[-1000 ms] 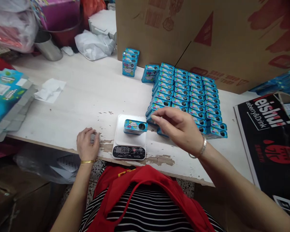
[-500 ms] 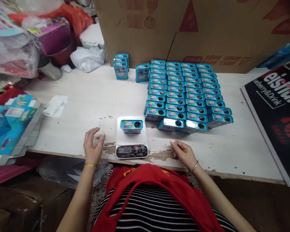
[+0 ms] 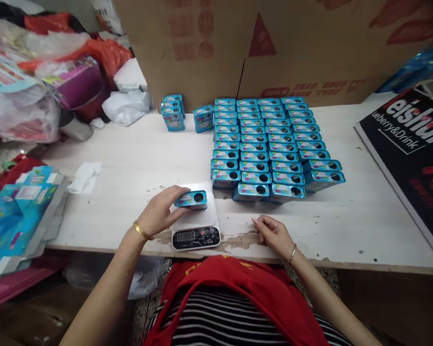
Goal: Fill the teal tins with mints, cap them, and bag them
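A small blue tin with a round dark window in its top is over the white plate of a digital kitchen scale. My left hand has closed on the tin's left end, thumb in front and fingers behind. Whether the tin still touches the plate I cannot tell. The scale's display is lit with digits. Resting by the table's front edge, right of the scale, my right hand has its fingers curled together, and I see nothing in them.
Rows of matching blue tins stand right of centre, before a large cardboard box. A few more tins stand at the back left. Flattened blue cartons and a white paper lie left. A black printed board leans right.
My left hand has moved right from beside the scale and taken hold of the tin. My right hand has stayed in place. The whole view has shifted slightly.
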